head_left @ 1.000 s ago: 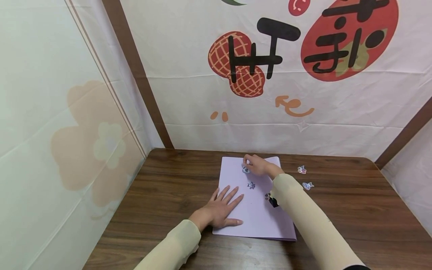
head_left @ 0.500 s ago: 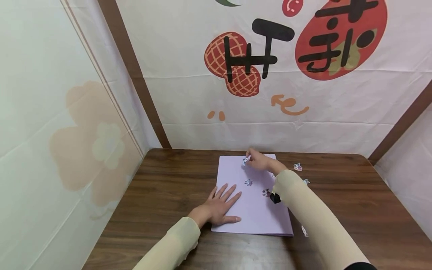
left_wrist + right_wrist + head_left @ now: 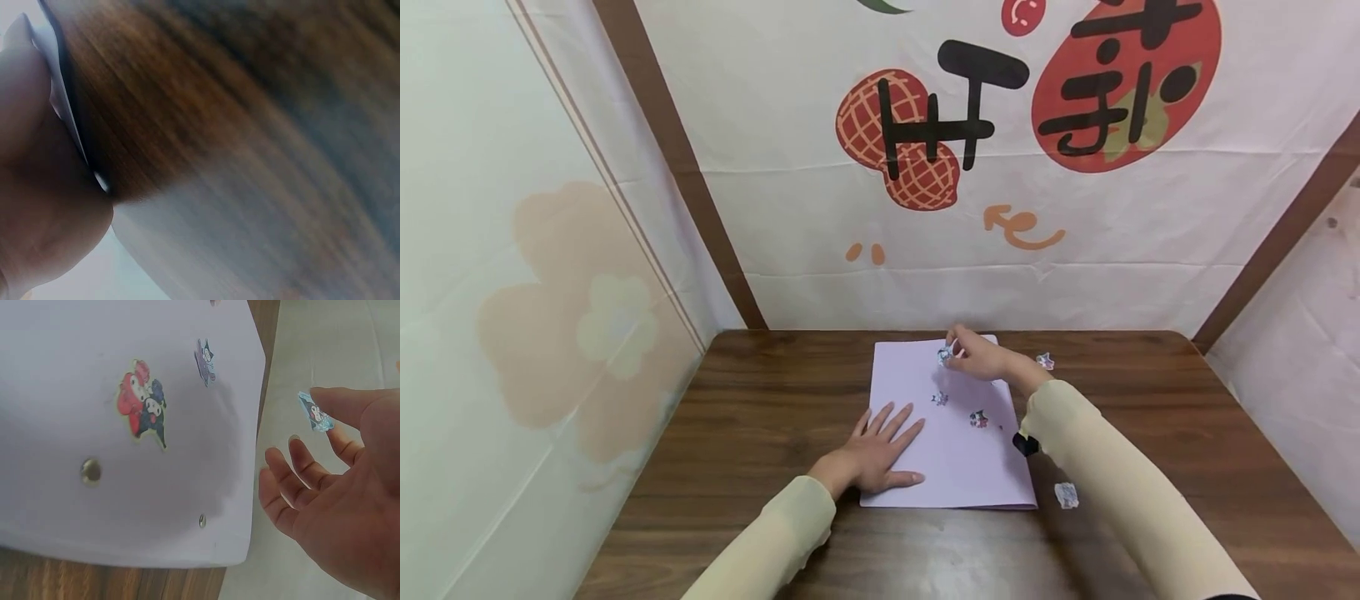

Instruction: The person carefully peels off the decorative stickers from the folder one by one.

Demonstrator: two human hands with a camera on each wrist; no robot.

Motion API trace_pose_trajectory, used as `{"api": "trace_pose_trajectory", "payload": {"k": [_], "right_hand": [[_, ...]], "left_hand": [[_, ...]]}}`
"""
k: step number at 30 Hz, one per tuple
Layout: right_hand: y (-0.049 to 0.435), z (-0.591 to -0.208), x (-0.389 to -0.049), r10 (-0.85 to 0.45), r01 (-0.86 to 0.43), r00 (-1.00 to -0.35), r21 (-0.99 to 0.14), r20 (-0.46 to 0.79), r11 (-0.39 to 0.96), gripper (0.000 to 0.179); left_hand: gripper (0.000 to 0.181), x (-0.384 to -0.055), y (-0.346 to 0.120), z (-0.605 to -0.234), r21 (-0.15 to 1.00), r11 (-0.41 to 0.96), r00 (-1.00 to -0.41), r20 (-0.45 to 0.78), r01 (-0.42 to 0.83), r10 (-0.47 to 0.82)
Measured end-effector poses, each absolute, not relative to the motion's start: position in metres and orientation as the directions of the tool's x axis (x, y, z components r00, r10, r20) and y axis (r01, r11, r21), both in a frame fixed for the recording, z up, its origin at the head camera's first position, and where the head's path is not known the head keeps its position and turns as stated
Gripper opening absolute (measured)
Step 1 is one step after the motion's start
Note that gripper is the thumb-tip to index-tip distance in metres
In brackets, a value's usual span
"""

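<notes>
A pale purple folder [image 3: 958, 467] lies on the wooden table. My left hand [image 3: 880, 458] rests flat on its left side, fingers spread. Above the folder's far part, my right hand [image 3: 981, 354] pinches a small blue cartoon sticker [image 3: 317, 414] between thumb and forefinger, its other fingers loosely bent. Two stickers are on the folder's face below: a red-and-black pair of figures [image 3: 142, 403] and a smaller purple-and-black one [image 3: 205, 361]. In the left wrist view, only part of the hand [image 3: 50, 206] at the folder's edge shows.
Right of the folder, a star-shaped sticker [image 3: 1046, 361] lies near the table's back edge and a pale translucent piece [image 3: 1066, 495] nearer me. Metal snaps [image 3: 91, 470] sit on the folder. A printed cloth [image 3: 820, 192] hangs behind the table [image 3: 760, 400].
My right hand has lifted the blue sticker off the folder's far part and shifted slightly right. The left hand stays on the folder. The head view has swung a little to the right.
</notes>
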State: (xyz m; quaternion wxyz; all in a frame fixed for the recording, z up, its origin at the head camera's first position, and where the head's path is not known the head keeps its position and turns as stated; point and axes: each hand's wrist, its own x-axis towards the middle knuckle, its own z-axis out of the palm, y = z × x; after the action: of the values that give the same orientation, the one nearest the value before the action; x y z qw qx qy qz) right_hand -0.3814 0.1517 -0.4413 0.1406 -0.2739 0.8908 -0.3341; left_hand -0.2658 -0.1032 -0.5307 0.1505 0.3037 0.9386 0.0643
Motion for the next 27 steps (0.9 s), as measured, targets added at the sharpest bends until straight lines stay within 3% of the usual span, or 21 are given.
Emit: {"api": "trace_pose_trajectory", "payload": {"k": [27], "right_hand": [[0.198, -0.419, -0.312, -0.646, -0.441, -0.764, -0.731, 0.001, 0.52, 0.025]], "left_hand": [[0.092, -0.277, -0.102, -0.544, 0.229, 0.803, -0.771, -0.23, 0.551, 0.594]]}}
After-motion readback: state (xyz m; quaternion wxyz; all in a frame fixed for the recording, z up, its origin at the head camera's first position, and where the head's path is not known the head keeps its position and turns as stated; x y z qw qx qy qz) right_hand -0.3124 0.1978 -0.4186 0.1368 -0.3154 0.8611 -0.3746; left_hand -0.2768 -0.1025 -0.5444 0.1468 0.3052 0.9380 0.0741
